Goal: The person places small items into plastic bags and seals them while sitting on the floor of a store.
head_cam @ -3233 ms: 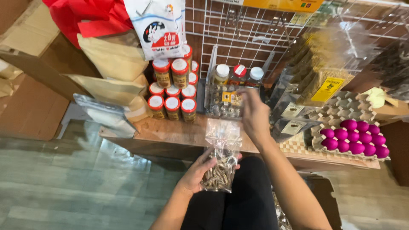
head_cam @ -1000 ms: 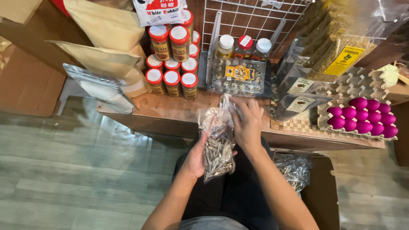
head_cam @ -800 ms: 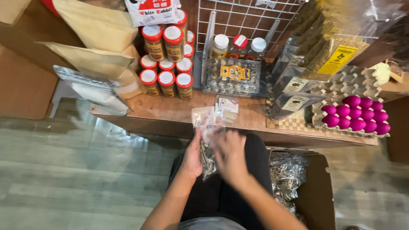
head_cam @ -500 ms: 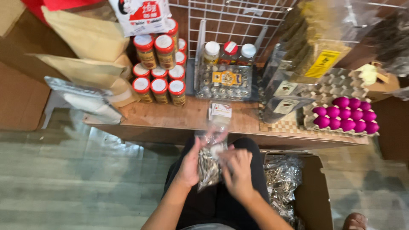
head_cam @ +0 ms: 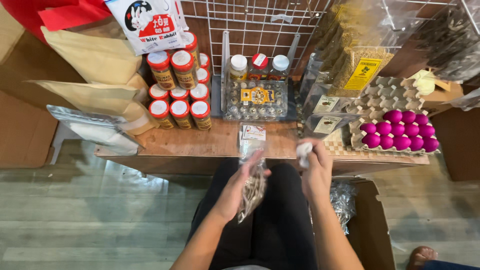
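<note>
My left hand (head_cam: 239,187) grips a clear plastic bag of small dried fish (head_cam: 252,186), held upright over my lap with its top and a paper label (head_cam: 253,133) reaching the shelf edge. Off to the right of the bag, my right hand (head_cam: 316,167) is closed around a small white crumpled piece (head_cam: 303,150). Both hands hover just in front of the low wooden shelf (head_cam: 200,146).
On the shelf stand several red-lidded jars (head_cam: 179,92), a clear tray of small eggs (head_cam: 256,99) with three bottles behind, brown paper bags (head_cam: 95,62), packets of dried goods (head_cam: 350,65) and a carton of pink eggs (head_cam: 397,131). A cardboard box with more clear bags (head_cam: 345,200) sits at my right. Another person's foot (head_cam: 422,256) shows bottom right.
My right hand left the bag and moved right, now clutching a small white piece. My left hand keeps the bag of dried fish, lowered from the shelf toward my lap.
</note>
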